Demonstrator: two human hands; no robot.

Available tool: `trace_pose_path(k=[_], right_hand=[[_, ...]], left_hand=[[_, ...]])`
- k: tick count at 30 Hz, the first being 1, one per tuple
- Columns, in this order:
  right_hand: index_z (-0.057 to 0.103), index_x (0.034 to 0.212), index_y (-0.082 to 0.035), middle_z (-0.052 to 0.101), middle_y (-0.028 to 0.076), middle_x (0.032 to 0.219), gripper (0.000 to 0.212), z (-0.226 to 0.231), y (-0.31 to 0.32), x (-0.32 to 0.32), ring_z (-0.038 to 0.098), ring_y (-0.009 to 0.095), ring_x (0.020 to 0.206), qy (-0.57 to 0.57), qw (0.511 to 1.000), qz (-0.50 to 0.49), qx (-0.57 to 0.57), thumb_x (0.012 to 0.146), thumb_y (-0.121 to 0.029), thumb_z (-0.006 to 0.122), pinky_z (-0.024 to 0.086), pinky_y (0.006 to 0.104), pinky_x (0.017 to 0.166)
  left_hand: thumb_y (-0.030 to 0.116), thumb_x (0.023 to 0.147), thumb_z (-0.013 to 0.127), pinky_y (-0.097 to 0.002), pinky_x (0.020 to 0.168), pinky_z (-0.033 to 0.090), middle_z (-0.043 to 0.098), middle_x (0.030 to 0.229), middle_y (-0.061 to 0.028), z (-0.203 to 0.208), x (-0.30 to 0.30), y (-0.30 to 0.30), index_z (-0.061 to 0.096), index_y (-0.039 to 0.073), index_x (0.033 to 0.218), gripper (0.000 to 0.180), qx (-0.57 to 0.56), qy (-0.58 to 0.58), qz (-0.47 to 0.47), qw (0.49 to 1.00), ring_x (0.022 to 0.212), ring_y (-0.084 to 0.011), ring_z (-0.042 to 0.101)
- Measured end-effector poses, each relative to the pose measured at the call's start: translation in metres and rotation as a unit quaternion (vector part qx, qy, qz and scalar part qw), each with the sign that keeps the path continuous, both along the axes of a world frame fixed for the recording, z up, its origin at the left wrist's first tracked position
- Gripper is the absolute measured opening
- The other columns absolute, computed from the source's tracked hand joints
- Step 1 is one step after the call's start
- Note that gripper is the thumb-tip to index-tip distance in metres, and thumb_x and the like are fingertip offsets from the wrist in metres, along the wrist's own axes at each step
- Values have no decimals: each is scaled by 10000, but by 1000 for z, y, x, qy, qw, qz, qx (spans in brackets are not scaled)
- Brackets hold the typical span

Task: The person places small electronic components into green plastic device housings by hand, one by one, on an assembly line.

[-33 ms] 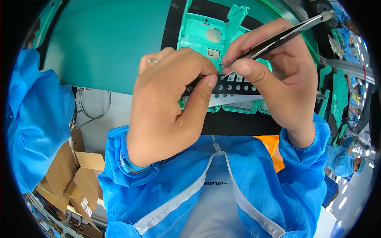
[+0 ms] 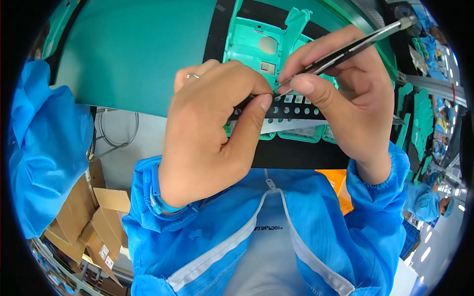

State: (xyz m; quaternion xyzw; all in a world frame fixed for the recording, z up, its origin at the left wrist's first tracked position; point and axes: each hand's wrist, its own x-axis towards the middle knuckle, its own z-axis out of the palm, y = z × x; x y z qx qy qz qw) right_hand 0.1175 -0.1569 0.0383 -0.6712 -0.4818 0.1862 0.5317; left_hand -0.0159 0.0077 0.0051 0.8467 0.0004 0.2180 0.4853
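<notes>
Perforated strip (image 2: pixel 291 104), pinched by left grip (image 2: pixel 212 128), with right grip (image 2: pixel 353 98) holding tweezers (image 2: pixel 375 38), partly covers green housing (image 2: pixel 247 43).

Blue jacket (image 2: pixel 323 207), white zipper tape (image 2: pixel 217 253), gathered cuffs (image 2: pixel 382 180), pale grey shirt (image 2: pixel 264 259), blue wristband (image 2: pixel 154 186), silver ring (image 2: pixel 193 76)

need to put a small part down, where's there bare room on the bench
Widest: the plain green surface, left of the black band and beyond the left hand. A narrower patch of black surface lies between green parts and the blue jacket. It's crowded around the right hand, tweezers and perforated black strip.
</notes>
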Motion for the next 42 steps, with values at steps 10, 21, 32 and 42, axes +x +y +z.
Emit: trace_pose_path(k=[10,21,32,42], right_hand=[[503,1042,-20,671,156,930,227,-3,6,-4,670,207,852,18,1000,-16,-10,937,-60,700,562,328,783],[605,965,-33,717,117,918,272,-4,12,-24,695,251,747,-424,899,48,95,764,74,753,503,400,721],[606,907,-8,646,40,782,141,-24,76,37,621,118,755,-137,955,-247,-89,885,-50,739,483,269,711],[610,887,-3,643,42,785,149,-20,98,20,628,122,758,-160,950,-249,-102,875,-56,749,491,267,727]], left_hand=[[-12,851,654,-326,815,345,605,769,-41,-6,-1,0,642,46,898,76,-17,9,-1,1000,723,-186,525],[-27,812,658,-319,766,343,601,709,-35,-11,2,16,637,53,809,83,-45,31,35,998,645,-169,496],[-46,815,673,-335,804,329,573,703,-28,-23,3,31,630,63,816,118,38,37,42,998,588,-180,453],[-34,847,672,-339,809,340,543,690,-44,-28,-1,47,630,59,851,102,4,48,28,998,590,-190,447]])
